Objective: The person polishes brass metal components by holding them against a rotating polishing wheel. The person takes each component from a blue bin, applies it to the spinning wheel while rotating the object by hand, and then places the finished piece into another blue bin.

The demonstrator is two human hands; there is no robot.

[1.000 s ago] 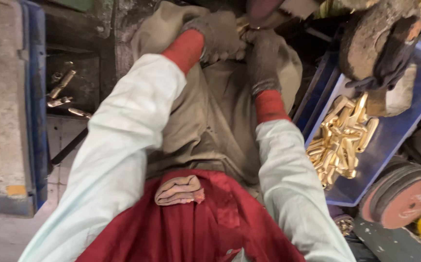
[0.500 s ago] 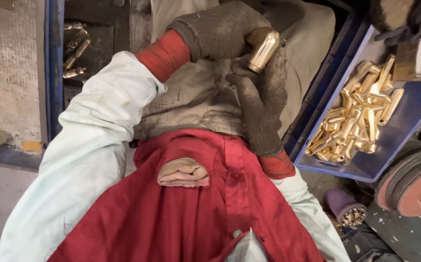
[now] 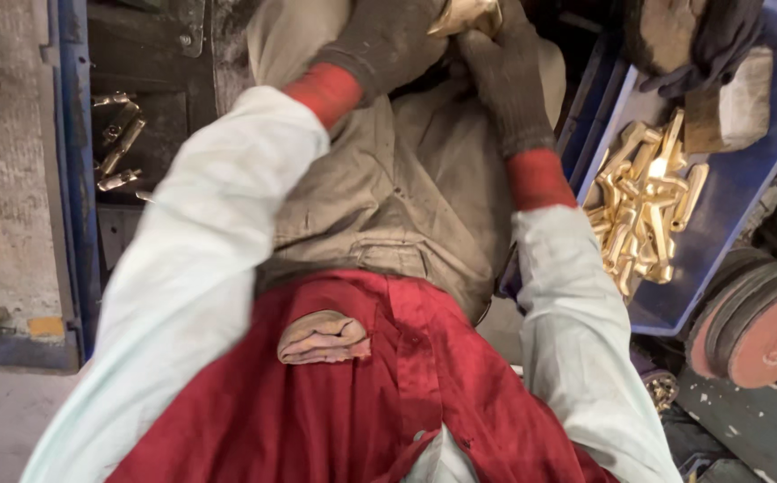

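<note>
Head view, gloved left hand (image 3: 388,40) and gloved right hand (image 3: 505,76) both closed around one brass part (image 3: 467,13), blue tray (image 3: 728,197) of brass pieces (image 3: 648,201) at right.

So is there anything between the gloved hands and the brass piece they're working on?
Nothing visible. Both the left hand and the right hand, in dark knit gloves, are already closed around the brass piece at the top edge of the head view, over the lap. The piece is partly cut off there.

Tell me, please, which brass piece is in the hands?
The single brass piece at the top, gripped between both gloved hands; the rest lie loose in the blue tray.
</note>
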